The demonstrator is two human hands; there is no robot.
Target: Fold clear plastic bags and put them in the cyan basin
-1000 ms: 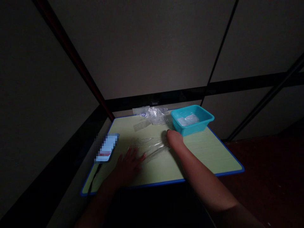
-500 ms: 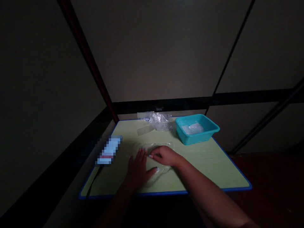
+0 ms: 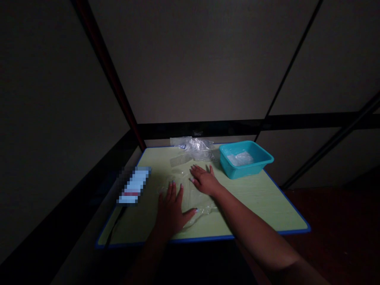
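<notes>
A clear plastic bag (image 3: 192,200) lies flat on the light green table (image 3: 252,209), hard to tell from the surface. My left hand (image 3: 172,209) rests with fingers spread on the bag's left part. Farther up and to the right, my right hand (image 3: 204,180) lies palm down over the bag's upper part, its fingers stretched out and holding nothing. Behind the hands, at the table's far edge, sits a crumpled pile of clear plastic bags (image 3: 198,148).
A turquoise basin (image 3: 246,171) stands at the back right, with folded clear plastic (image 3: 241,158) inside. Near the left edge is a blurred-out phone-like object (image 3: 135,185) with a dark cord. A wall rises behind the table.
My right hand has moved up and slightly left, and its pinched fingers have opened flat. My left hand stays nearly in place, its fingers spread wider.
</notes>
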